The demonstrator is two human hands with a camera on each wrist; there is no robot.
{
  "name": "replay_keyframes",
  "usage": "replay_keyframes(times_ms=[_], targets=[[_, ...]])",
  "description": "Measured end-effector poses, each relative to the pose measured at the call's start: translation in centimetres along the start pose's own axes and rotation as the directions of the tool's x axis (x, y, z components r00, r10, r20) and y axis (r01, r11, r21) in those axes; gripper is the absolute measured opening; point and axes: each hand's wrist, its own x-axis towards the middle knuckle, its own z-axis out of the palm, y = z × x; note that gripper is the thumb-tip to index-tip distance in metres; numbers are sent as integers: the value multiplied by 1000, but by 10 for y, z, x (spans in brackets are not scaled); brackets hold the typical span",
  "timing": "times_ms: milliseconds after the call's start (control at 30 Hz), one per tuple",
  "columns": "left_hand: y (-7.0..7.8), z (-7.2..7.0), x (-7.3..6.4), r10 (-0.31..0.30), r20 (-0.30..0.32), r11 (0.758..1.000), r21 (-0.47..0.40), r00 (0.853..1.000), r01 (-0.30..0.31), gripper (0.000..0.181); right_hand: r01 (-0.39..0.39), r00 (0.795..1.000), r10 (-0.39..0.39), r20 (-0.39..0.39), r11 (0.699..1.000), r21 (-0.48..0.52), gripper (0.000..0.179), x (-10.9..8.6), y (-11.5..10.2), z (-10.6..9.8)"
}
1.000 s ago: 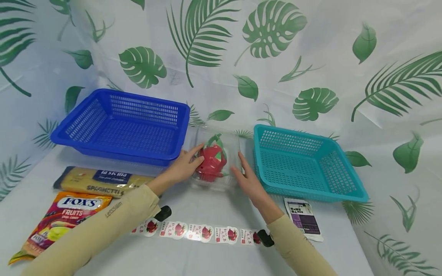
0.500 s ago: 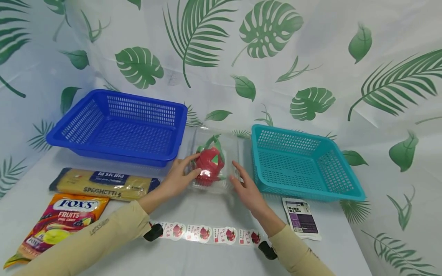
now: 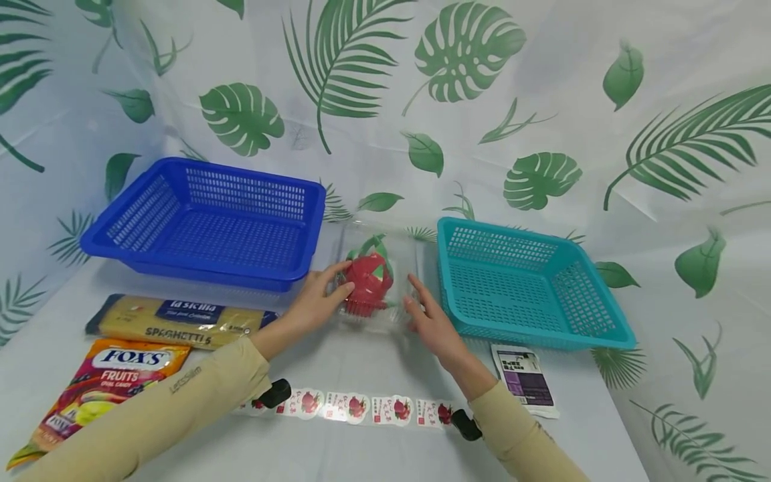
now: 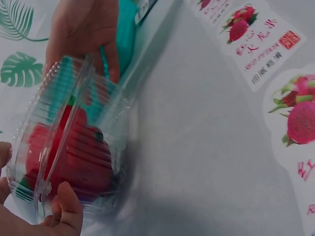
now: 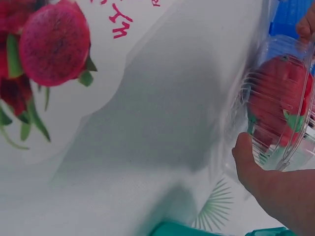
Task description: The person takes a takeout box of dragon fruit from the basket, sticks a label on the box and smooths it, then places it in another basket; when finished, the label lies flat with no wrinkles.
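A clear plastic clamshell box [image 3: 400, 264] stands on the table between two baskets. Inside it lies a red dragon fruit [image 3: 369, 280] with green leaf tips, which looks like a model. My left hand [image 3: 313, 304] pinches the box's left edge, thumb at the front and fingertips at the side, as the left wrist view shows. On the opposite side, my right hand [image 3: 436, 328] rests against the box with fairly straight fingers. Its thumb [image 5: 243, 150] touches the ribbed wall in the right wrist view. The lid looks closed over the fruit; its catches cannot be made out.
A blue basket [image 3: 229, 271] stands at the back left, a teal basket [image 3: 536, 338] at the right. Spaghetti [image 3: 181, 321] and a candy bag [image 3: 102, 388] lie at left. A strip of dragon fruit stickers [image 3: 355, 407] lies in front; a white-purple packet [image 3: 525, 380] sits at right.
Both hands stay at the box's sides. The left wrist dipped toward the front and has risen again. The head view has shifted slightly.
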Motion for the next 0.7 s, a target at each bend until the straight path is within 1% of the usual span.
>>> replay_keyframes(times_ms=[67, 167, 267, 400, 567, 700], targets=[[-1, -2, -4, -20, 22, 1000, 6, 1000, 20, 58, 10, 1000, -11, 15, 1000, 12, 57, -1, 1, -1], [-1, -5, -9, -43, 46, 999, 0, 998, 43, 60, 19, 1000, -19, 16, 1000, 24, 57, -4, 2, -3], [0, -7, -11, -43, 51, 999, -21, 998, 44, 60, 17, 1000, -18, 6, 1000, 20, 55, -6, 3, -3], [1, -7, -10, -33, 55, 998, -42, 998, 35, 58, 7, 1000, -7, 0, 1000, 31, 53, -8, 4, -1], [2, -6, -6, -49, 36, 997, -50, 998, 51, 57, 21, 1000, -21, -12, 999, 42, 52, -6, 5, 1], [3, -6, -2, -48, 30, 998, -50, 998, 49, 56, 25, 999, -24, -26, 999, 35, 51, -3, 5, 0]])
